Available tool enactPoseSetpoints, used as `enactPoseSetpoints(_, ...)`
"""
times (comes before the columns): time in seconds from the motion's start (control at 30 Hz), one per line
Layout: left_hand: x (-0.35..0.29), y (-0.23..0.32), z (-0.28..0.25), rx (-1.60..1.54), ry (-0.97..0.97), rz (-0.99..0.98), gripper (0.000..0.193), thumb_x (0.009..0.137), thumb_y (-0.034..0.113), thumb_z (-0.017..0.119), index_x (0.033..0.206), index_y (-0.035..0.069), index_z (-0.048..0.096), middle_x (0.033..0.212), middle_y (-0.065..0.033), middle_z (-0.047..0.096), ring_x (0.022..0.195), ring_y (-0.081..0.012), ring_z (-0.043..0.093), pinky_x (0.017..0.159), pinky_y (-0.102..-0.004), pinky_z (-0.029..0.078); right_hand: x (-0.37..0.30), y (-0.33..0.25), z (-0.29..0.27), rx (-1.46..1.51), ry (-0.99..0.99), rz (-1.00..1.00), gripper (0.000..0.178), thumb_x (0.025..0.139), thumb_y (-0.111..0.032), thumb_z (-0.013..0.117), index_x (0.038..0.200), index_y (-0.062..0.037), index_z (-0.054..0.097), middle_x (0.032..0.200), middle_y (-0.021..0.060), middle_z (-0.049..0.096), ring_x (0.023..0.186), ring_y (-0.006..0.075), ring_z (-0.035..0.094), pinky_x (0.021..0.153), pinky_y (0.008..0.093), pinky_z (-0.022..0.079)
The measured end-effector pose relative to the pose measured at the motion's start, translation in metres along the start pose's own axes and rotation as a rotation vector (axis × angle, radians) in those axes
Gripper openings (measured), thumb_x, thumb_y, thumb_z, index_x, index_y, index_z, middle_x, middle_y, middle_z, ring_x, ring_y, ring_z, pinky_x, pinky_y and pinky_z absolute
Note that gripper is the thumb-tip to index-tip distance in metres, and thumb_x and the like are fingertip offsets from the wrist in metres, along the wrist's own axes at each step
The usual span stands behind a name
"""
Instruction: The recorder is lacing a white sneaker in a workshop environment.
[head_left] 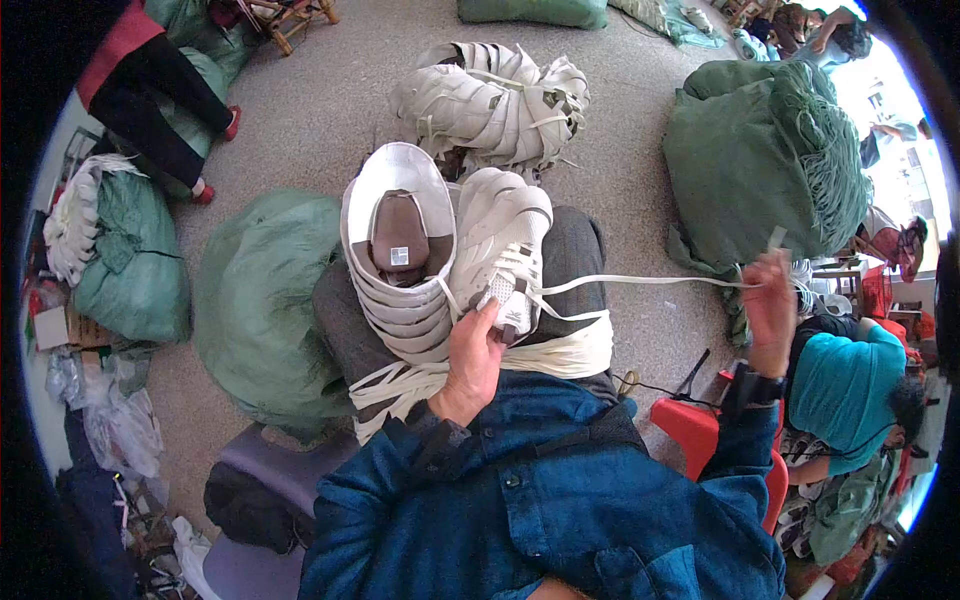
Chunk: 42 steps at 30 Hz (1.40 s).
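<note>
On my lap rest two nested stacks of off-white shoe uppers. The left stack (395,325) has its opening turned up, with a brown lining and a small white label inside. My left hand (472,365) pinches the tongue of the top shoe upper (497,265) of the right stack, thumb on top. A cream shoelace (640,279) is threaded through this upper's eyelets and stretches out to the right. My right hand (770,310) is closed on its far end, raised well off to the side. Across my thighs lies a bundle of loose laces (570,350), just below the uppers.
A tied pile of uppers (490,105) lies on the floor ahead. Green sacks stand at left (265,300) and right (765,160). Near my right elbow is a red chair (690,430), with a person in teal (850,375) beyond. Another person's legs (165,105) show at upper left.
</note>
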<state>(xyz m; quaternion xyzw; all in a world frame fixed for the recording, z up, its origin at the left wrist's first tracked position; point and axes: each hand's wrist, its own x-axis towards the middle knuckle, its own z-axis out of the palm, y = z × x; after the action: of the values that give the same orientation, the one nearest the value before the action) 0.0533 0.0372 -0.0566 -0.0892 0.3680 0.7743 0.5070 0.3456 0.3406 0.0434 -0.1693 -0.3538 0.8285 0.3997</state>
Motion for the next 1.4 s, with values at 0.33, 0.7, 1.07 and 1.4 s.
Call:
enactPoseSetpoints(0.33, 0.0, 0.007, 0.002, 0.054, -0.017, -0.049, 0.029, 0.098, 0.023, 0.061, 0.117, 0.002, 0.062, 0.11, -0.004, 0.065, 0.1, -0.0148, 0.059, 0.083, -0.0316, 0.045, -0.007, 0.192, 0.128, -0.417, -0.254, 0.692, 0.012, 0.102, -0.009, 0.055, 0.11, -0.0009, 0.06, 0.095, 0.0076, 0.071, 0.083, 0.0144, 0.068, 0.077, 0.0271, 0.055)
enactPoseSetpoints(0.7, -0.001, 0.009, 0.006, 0.044, 0.027, -0.049, 0.028, 0.098, 0.021, 0.061, 0.117, 0.001, 0.062, 0.109, -0.0039, 0.066, 0.099, -0.0146, 0.06, 0.088, -0.0321, 0.046, -0.001, 0.197, 0.114, -0.739, -0.234, 0.714, 0.012, 0.1, -0.01, 0.06, 0.106, -0.0001, 0.058, 0.082, 0.0073, 0.068, 0.066, 0.0121, 0.066, 0.061, 0.0237, 0.055)
enactPoseSetpoints(1.07, 0.001, 0.007, 0.002, 0.029, 0.014, -0.057, 0.028, 0.097, 0.021, 0.061, 0.118, 0.002, 0.064, 0.109, -0.0041, 0.066, 0.097, -0.0143, 0.06, 0.086, -0.0313, 0.045, 0.002, 0.218, 0.123, -0.839, -0.221, 0.611, 0.013, 0.101, -0.011, 0.057, 0.103, 0.0014, 0.059, 0.077, 0.0058, 0.066, 0.063, 0.0117, 0.065, 0.058, 0.025, 0.054)
enactPoseSetpoints(1.4, 0.001, 0.01, -0.002, 0.031, 0.0, -0.105, 0.027, 0.096, 0.018, 0.061, 0.117, 0.001, 0.064, 0.11, -0.0049, 0.067, 0.1, -0.0159, 0.061, 0.088, -0.0342, 0.047, 0.009, 0.221, 0.126, -0.776, -0.295, 0.653, 0.015, 0.102, -0.017, 0.057, 0.099, -0.0024, 0.057, 0.074, 0.0015, 0.062, 0.06, 0.0068, 0.057, 0.054, 0.0221, 0.048)
